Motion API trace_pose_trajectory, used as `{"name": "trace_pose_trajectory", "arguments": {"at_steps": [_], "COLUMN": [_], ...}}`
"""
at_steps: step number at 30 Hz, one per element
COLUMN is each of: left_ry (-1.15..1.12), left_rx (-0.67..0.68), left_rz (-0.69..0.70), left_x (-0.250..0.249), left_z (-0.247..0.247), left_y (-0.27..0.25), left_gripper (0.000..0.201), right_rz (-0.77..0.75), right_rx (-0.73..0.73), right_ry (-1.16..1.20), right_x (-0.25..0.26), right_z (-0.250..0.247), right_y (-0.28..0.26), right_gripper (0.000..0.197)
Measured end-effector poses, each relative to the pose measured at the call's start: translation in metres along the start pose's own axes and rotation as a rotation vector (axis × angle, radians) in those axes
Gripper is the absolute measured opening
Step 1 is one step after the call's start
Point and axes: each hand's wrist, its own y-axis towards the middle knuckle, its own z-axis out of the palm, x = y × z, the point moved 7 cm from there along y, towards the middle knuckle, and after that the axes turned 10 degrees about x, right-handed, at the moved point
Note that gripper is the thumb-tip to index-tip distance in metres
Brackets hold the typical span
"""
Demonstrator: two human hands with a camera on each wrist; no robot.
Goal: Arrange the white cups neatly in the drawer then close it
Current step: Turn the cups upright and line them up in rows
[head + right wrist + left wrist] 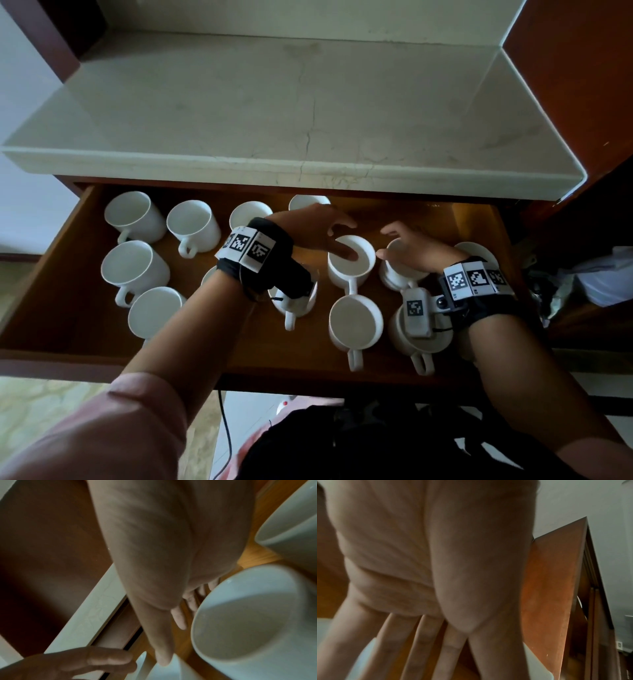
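Observation:
The wooden drawer (479, 219) is pulled out and holds several white cups, most with handles toward me. My left hand (349, 240) reaches over a middle cup (356, 270); the thumb dips into its mouth and the straight fingers spread past its far rim. In the left wrist view my left hand (453, 649) shows straight, splayed fingers with white cup edges on both sides. My right hand (383, 241) hovers, fingers relaxed, over the neighbouring cup (397, 277). The right wrist view has my right hand (171, 641) beside that cup (257, 628), not gripping it.
A marble countertop (308, 102) overhangs the back of the drawer. The back right part of the drawer floor is bare. A wooden cabinet side (565, 68) rises on the right, with bags (603, 277) below it. A cable (226, 428) hangs below the drawer front.

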Motion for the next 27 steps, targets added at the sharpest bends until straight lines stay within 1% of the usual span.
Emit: {"name": "trace_pose_trajectory", "arguments": {"at_steps": [3,5,8,11,13,15,17,19,22,27], "left_ry": [-0.003,0.018,0.043,0.058,0.074,0.106,0.142,0.153,0.162,0.183], "left_rx": [0.058,0.097,0.12,0.173,0.246,0.299,0.32,0.34,0.345,0.303], "left_rz": [-0.059,-0.116,-0.166,-0.176,-0.177,-0.163,-0.15,-0.141,-0.121,-0.092], "left_x": [0.021,0.038,0.057,0.065,0.066,0.065,0.066,0.067,0.068,0.067], "left_z": [0.004,0.01,0.019,0.032,0.042,0.047,0.049,0.05,0.051,0.047], "left_y": [-0.018,-0.025,-0.029,-0.029,-0.026,-0.025,-0.023,-0.022,-0.02,-0.017], "left_gripper": [0.071,0.067,0.064,0.064,0.061,0.052,0.045,0.043,0.042,0.038], "right_rz": [-0.13,-0.171,-0.174,-0.11,-0.038,0.006,0.028,0.027,-0.002,-0.023], "right_rx": [0.014,0.051,0.103,0.161,0.173,0.156,0.126,0.102,0.081,0.075], "right_ry": [0.043,-0.011,-0.076,-0.152,-0.202,-0.233,-0.237,-0.235,-0.259,-0.288], "right_x": [0.023,0.04,0.063,0.077,0.08,0.083,0.083,0.081,0.08,0.08], "right_z": [0.004,0.009,0.017,0.031,0.039,0.047,0.053,0.057,0.059,0.059], "right_y": [-0.004,-0.007,-0.009,-0.003,0.004,0.012,0.017,0.02,0.02,0.019], "right_gripper": [0.068,0.078,0.091,0.097,0.096,0.092,0.086,0.08,0.072,0.062]}}
